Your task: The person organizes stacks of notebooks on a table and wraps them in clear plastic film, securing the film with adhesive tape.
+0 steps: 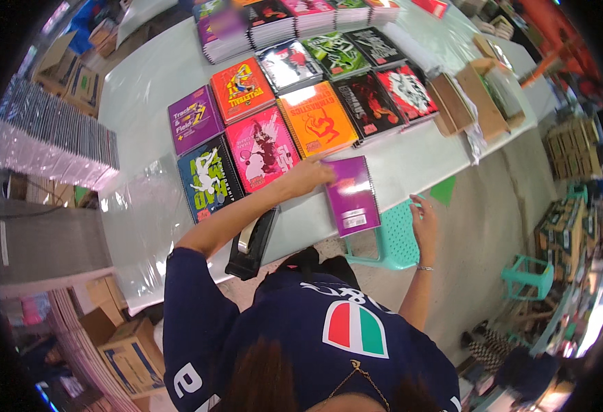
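My left hand (308,176) reaches over the table to the upper left corner of a purple spiral notebook (354,197), its slightly blurred fingers closed at that corner. The notebook's lower end lies at the table's front edge. My right hand (422,221) is past that edge, above a teal stool (399,237), fingers loosely bent and apart, with nothing seen in it. Beyond my left hand lie rows of notebooks, among them a pink one (264,147), an orange one (317,119) and a green-and-blue one (209,177).
A black tape dispenser (250,247) sits at the near table edge. Tall notebook stacks (270,24) stand at the back, another stack (54,134) at the left. An open cardboard box (487,99) rests at the right. Another teal stool (528,277) is on the floor.
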Demonstrator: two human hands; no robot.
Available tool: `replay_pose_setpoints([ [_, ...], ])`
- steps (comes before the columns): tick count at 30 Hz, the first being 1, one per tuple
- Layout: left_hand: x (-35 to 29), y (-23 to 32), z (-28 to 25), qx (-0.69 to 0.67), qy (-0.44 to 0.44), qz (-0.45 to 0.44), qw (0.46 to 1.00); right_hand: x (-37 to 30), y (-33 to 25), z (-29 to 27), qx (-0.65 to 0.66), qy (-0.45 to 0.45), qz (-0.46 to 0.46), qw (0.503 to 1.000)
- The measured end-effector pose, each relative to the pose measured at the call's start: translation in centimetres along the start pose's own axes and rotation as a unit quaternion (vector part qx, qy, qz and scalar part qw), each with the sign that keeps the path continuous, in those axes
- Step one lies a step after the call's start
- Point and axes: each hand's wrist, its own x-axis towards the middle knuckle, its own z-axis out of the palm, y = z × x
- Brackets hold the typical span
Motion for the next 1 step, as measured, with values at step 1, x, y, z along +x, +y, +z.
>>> replay_pose_setpoints([
  [1, 0.50, -1.15, 0.41, 0.028, -0.186, -0.071, 0.980, 1.54, 0.19, 0.42, 0.000, -0.028, -0.021, 0.999],
])
